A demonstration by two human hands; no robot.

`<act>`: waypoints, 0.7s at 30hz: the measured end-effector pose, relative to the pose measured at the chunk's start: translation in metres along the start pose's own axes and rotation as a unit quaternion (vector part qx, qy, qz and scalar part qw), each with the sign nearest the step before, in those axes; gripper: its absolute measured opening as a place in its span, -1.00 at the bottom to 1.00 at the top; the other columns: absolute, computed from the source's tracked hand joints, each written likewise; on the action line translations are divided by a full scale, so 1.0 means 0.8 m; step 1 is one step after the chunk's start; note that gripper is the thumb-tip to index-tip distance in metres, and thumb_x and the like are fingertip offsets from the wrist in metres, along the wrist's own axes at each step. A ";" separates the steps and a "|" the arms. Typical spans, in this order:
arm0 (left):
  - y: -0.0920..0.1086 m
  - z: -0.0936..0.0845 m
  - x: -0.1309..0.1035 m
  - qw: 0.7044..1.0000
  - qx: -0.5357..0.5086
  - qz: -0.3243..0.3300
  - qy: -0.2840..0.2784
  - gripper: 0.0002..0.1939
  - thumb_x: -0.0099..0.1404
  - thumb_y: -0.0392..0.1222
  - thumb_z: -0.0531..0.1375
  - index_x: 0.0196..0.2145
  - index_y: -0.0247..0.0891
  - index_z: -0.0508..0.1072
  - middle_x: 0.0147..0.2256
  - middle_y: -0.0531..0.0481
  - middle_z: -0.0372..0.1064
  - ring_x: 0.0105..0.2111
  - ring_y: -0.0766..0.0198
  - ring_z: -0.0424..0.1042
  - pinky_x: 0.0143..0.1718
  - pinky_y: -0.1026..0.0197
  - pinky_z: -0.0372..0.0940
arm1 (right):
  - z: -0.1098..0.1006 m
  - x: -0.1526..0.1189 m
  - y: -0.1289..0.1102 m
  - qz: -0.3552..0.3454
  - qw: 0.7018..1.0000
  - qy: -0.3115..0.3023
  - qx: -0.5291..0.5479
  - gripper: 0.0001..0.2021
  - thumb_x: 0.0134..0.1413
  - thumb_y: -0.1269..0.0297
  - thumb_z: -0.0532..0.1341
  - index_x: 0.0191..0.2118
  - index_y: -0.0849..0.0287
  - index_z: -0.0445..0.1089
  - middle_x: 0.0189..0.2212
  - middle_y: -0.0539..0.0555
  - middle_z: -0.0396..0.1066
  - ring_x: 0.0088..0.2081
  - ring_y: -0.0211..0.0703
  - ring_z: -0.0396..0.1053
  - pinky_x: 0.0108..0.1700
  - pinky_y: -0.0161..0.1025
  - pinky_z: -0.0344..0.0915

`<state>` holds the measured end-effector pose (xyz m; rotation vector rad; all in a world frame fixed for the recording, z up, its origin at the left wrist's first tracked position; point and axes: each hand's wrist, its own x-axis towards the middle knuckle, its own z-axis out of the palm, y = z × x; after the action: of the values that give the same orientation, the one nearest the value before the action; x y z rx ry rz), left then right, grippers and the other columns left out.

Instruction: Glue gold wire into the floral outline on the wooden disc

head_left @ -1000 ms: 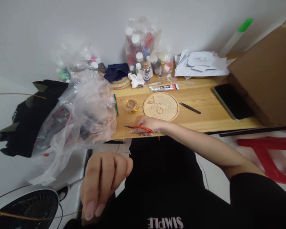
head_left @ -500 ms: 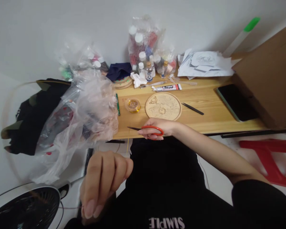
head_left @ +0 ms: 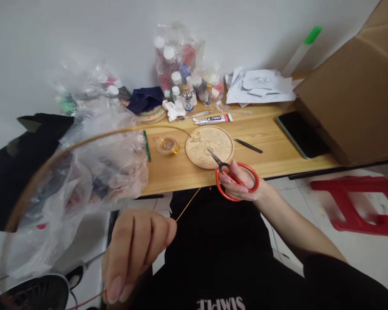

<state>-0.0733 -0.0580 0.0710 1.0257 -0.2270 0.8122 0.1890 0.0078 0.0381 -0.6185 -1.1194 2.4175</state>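
Observation:
My left hand (head_left: 139, 249) is closed on a thin golden wire (head_left: 188, 204) in front of my lap. A taut length runs up from its fingers towards my right hand (head_left: 241, 183). Scissors with red handles (head_left: 254, 172) rest in my right hand, fingers through the loops. Their dark blades look closed and point up-left over a round wooden disc (head_left: 194, 157) with line drawing on it. From the disc a long, blurred strand (head_left: 84, 140) arcs left and down close to the camera. A clear spool of golden wire (head_left: 168, 146) lies left of the disc.
Black tweezers (head_left: 248, 145) and a glue tube (head_left: 215, 119) lie near the disc. Plastic bags (head_left: 113, 142) crowd the left, with bottles (head_left: 187, 99) and papers (head_left: 261, 86) behind. At right are a phone (head_left: 302, 134), a cardboard box (head_left: 355, 99) and a red stool (head_left: 342, 202).
My right hand has moved right and turned over, so the scissors now point up-left over the disc. The wire from my left hand now slants right. The view has shifted somewhat right.

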 end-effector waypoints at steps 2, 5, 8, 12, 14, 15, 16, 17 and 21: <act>0.000 0.002 0.000 1.000 -0.002 0.005 0.009 -0.65 0.20 -0.39 0.38 -0.64 -0.12 0.43 -0.61 0.27 0.42 -0.48 0.41 0.33 -0.05 0.29 0.14 | 0.000 0.001 0.006 -0.009 1.000 0.007 0.009 -0.30 -0.15 -0.55 0.09 -0.50 0.10 0.05 -0.88 -0.29 -0.07 -0.93 -0.41 -0.18 -0.87 -0.44 -0.22; 0.000 0.005 0.002 1.000 0.000 0.005 0.023 -0.64 0.23 -0.40 0.35 -0.65 -0.13 0.42 -0.62 0.26 0.40 -0.48 0.41 0.32 -0.05 0.29 0.15 | 0.004 0.004 0.010 -0.027 0.999 0.020 0.016 -0.30 -0.15 -0.55 0.10 -0.51 0.10 0.02 -0.88 -0.30 -0.12 -0.93 -0.43 -0.20 -0.86 -0.45 -0.21; 0.000 0.006 0.004 1.000 0.001 -0.006 0.026 -0.63 0.23 -0.39 0.35 -0.66 -0.14 0.42 -0.62 0.26 0.40 -0.49 0.41 0.31 -0.07 0.30 0.14 | 0.010 0.006 0.012 -0.034 0.999 0.034 0.009 -0.30 -0.15 -0.54 0.11 -0.52 0.10 0.02 -0.88 -0.29 -0.13 -0.92 -0.43 -0.19 -0.84 -0.45 -0.21; 0.000 0.004 0.004 1.000 -0.006 -0.006 0.018 -0.65 0.21 -0.40 0.37 -0.64 -0.14 0.42 -0.61 0.27 0.40 -0.50 0.41 0.30 -0.07 0.30 0.12 | 0.017 0.003 0.016 -0.041 0.996 0.081 -0.027 -0.29 -0.17 -0.57 0.08 -0.54 0.10 0.05 -0.88 -0.27 -0.12 -0.91 -0.41 -0.17 -0.83 -0.42 -0.17; -0.002 0.002 0.003 1.000 -0.012 -0.010 0.020 -0.65 0.20 -0.40 0.37 -0.64 -0.14 0.42 -0.62 0.27 0.40 -0.51 0.41 0.29 -0.09 0.29 0.12 | 0.015 -0.006 0.012 -0.054 0.988 0.130 -0.061 -0.29 -0.17 -0.58 0.06 -0.54 0.10 0.08 -0.87 -0.25 -0.11 -0.90 -0.40 -0.15 -0.81 -0.40 -0.14; -0.003 0.000 0.004 1.000 -0.016 -0.011 0.022 -0.66 0.20 -0.40 0.37 -0.63 -0.15 0.41 -0.62 0.27 0.39 -0.51 0.41 0.28 -0.10 0.29 0.12 | 0.012 -0.013 0.007 -0.064 0.982 0.160 -0.082 -0.30 -0.15 -0.56 0.07 -0.54 0.10 0.11 -0.86 -0.24 -0.08 -0.88 -0.40 -0.12 -0.79 -0.40 -0.11; -0.004 -0.002 0.005 0.999 -0.021 -0.009 0.022 -0.66 0.21 -0.39 0.37 -0.63 -0.16 0.40 -0.63 0.27 0.38 -0.52 0.41 0.27 -0.11 0.30 0.13 | 0.006 -0.021 -0.001 -0.079 0.973 0.191 -0.100 -0.33 -0.11 -0.51 0.11 -0.52 0.11 0.14 -0.85 -0.22 -0.04 -0.86 -0.40 -0.08 -0.76 -0.40 -0.08; -0.005 -0.004 0.006 0.999 -0.027 -0.005 0.022 -0.66 0.22 -0.38 0.36 -0.62 -0.17 0.39 -0.64 0.27 0.37 -0.53 0.42 0.26 -0.12 0.30 0.13 | -0.001 -0.030 -0.011 -0.091 0.957 0.239 -0.134 -0.38 -0.05 -0.44 0.15 -0.50 0.12 0.18 -0.82 -0.20 0.02 -0.83 -0.40 -0.02 -0.72 -0.40 -0.06; -0.010 -0.011 0.017 0.999 -0.023 0.019 -0.024 -0.65 0.32 -0.33 0.30 -0.59 -0.20 0.33 -0.67 0.28 0.33 -0.58 0.43 0.20 -0.18 0.34 0.12 | -0.047 -0.068 -0.065 0.067 0.638 0.574 -0.510 -0.67 0.16 -0.02 0.18 -0.39 0.17 0.36 -0.58 0.05 0.38 -0.56 -0.22 0.35 -0.50 -0.32 0.16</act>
<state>-0.0602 -0.0459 0.0680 1.0007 -0.3049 0.8146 0.2631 0.0333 0.0690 -2.1606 -1.5930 0.6601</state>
